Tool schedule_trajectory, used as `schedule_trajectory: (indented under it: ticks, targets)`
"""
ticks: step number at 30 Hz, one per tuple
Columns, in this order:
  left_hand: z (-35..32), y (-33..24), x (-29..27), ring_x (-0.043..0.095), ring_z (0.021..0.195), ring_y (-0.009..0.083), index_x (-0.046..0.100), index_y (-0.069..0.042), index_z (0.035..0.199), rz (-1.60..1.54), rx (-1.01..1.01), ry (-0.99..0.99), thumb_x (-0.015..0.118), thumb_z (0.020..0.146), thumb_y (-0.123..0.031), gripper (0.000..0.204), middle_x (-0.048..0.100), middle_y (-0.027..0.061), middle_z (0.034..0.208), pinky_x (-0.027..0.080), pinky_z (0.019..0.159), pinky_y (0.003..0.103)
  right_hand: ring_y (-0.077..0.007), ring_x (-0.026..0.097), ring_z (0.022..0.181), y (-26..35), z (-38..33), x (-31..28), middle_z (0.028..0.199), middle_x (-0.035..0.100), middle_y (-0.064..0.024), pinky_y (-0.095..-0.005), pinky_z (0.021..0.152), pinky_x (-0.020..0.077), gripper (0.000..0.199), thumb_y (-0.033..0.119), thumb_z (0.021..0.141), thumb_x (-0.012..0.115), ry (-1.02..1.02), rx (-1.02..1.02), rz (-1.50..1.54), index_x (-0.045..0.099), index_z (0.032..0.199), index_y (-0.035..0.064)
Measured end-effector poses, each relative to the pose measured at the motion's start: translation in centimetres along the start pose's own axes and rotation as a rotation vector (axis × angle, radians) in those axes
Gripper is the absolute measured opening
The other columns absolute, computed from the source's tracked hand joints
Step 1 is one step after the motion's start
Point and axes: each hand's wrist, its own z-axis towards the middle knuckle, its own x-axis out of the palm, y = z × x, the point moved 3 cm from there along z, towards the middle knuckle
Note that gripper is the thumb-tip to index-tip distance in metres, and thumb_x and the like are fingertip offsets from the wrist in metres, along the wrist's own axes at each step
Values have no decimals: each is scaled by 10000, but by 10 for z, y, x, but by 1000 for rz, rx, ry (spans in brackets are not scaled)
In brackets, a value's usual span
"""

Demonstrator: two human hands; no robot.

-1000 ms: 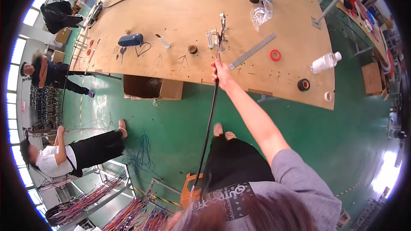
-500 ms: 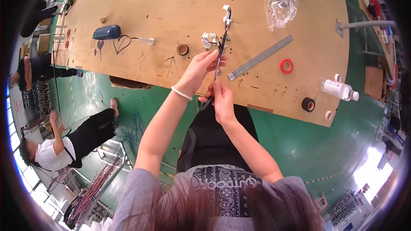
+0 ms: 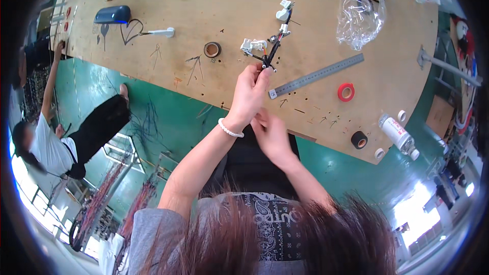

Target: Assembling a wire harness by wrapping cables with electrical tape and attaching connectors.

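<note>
My left hand [image 3: 249,94], with a white bead bracelet [image 3: 230,128] at the wrist, is closed on a wire harness [image 3: 275,50] over the table. Black tape wraps the harness, and its branches meet just past my fingertips. One short branch ends in white connectors [image 3: 253,46]; a longer one reaches away to another white connector [image 3: 282,14]. Below and right of the left wrist, at the table's near edge, my right hand [image 3: 273,138] has its fingers curled. Its fingertips are partly behind the left hand, so what they hold is hidden.
A steel ruler [image 3: 317,76], red tape [image 3: 346,91], brown tape [image 3: 212,49] and black tape [image 3: 359,139] lie around the harness. Further out are a bottle [image 3: 397,135], a plastic bag [image 3: 359,20], a blue case [image 3: 112,15] and a metal bracket [image 3: 448,66]. Another person [image 3: 51,140] stands at left.
The dark scissors-like tool with a green handle, seen at my right hand before, no longer shows. My right hand has moved slightly down, and the view has shifted.
</note>
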Motion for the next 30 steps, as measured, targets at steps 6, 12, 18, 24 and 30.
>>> schedule_trajectory:
  ticks: [6, 12, 18, 24, 30]
  targets:
    - [-5, 6, -2, 472, 649, 100, 612, 33, 985, 81, 67, -133, 541, 957, -152, 201, 536, 15, 719, 418, 595, 280, -179, 653, 734, 119, 65, -87, 933, 694, -92, -291, 649, 512, 149, 38, 918, 588, -203, -238, -259, 668, 1043, 25]
    - [-10, -4, 9, 649, 737, 290, 619, 28, 1045, 277, 107, -171, 529, 941, -136, 214, 666, 181, 825, 481, 678, 385, -299, 675, 785, 135, 106, -78, 883, 703, -120, -375, 669, 515, 148, 97, 895, 604, 132, -439, -815, 703, 1002, 71]
    - [-15, -11, 4, 637, 736, 357, 631, -12, 1037, 317, 42, -167, 522, 940, -155, 204, 662, 181, 789, 482, 674, 419, -280, 668, 735, 153, 121, -99, 889, 701, -108, -340, 668, 515, 166, 90, 878, 611, -105, -356, -706, 707, 1013, 79]
    - [-11, -6, 6, 447, 567, 126, 598, 36, 923, 199, 120, -155, 512, 950, -143, 200, 498, 46, 637, 399, 551, 303, -243, 587, 787, 176, 155, -65, 830, 685, -68, -344, 740, 479, 194, 104, 855, 615, 491, -842, -1332, 702, 1016, 39]
    - [-12, -11, 2, 632, 775, 391, 617, -21, 962, 297, 30, -121, 520, 933, -179, 188, 650, 204, 782, 483, 714, 466, -250, 587, 791, 171, 177, -59, 795, 676, -109, -350, 742, 478, 186, 111, 829, 626, 513, -901, -1237, 709, 963, 12]
